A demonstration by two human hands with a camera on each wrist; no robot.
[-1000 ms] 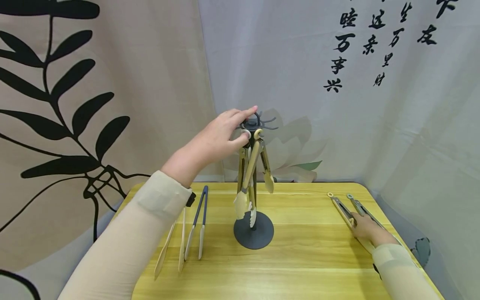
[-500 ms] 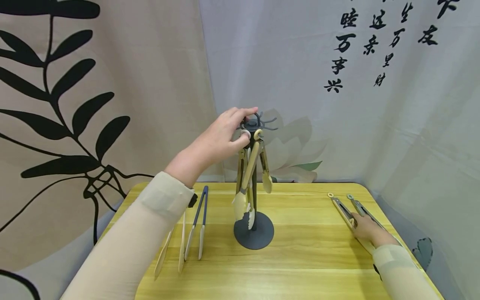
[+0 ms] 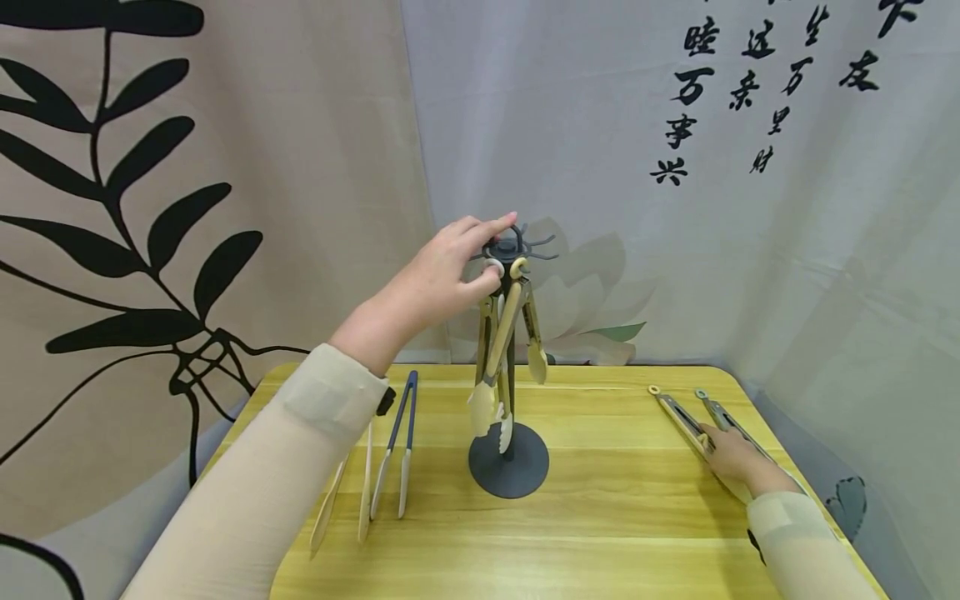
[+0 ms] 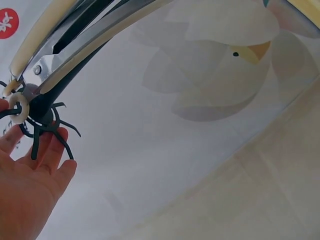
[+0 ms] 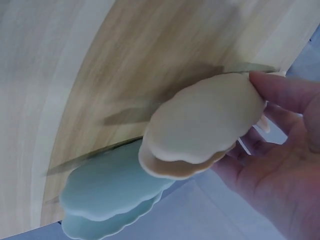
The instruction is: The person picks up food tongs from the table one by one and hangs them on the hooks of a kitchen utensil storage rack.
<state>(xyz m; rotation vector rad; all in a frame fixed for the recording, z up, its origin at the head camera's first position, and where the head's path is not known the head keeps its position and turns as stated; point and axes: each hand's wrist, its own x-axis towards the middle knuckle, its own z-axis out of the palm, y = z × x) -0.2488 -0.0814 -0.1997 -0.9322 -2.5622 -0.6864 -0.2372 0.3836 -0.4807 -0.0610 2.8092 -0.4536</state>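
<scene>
In the head view my left hand (image 3: 450,271) grips the top of a dark tong stand (image 3: 508,462), thumb at the cream ring of a hanging pair of tongs. The left wrist view shows its fingers (image 4: 52,155) spread behind the curved hooks (image 4: 65,137). Several tongs hang there, among them yellow-tipped tongs (image 3: 501,342). At the table's right side my right hand (image 3: 738,458) holds cream tongs (image 5: 205,117), thumb on one scalloped head and fingers beneath. Pale green tongs (image 5: 117,182) lie right beside them. In the head view the right hand hides both pairs' middles.
Blue-handled tongs (image 3: 405,442) and cream-tipped tongs (image 3: 365,492) lie spread on the left of the wooden table (image 3: 600,533), the latter partly behind my left sleeve (image 3: 300,450). A printed cloth (image 3: 570,108) hangs behind the table.
The ring end of the cream tongs under my right hand has shifted slightly left. My left hand stays at the stand's top, and the hanging tongs sway a little.
</scene>
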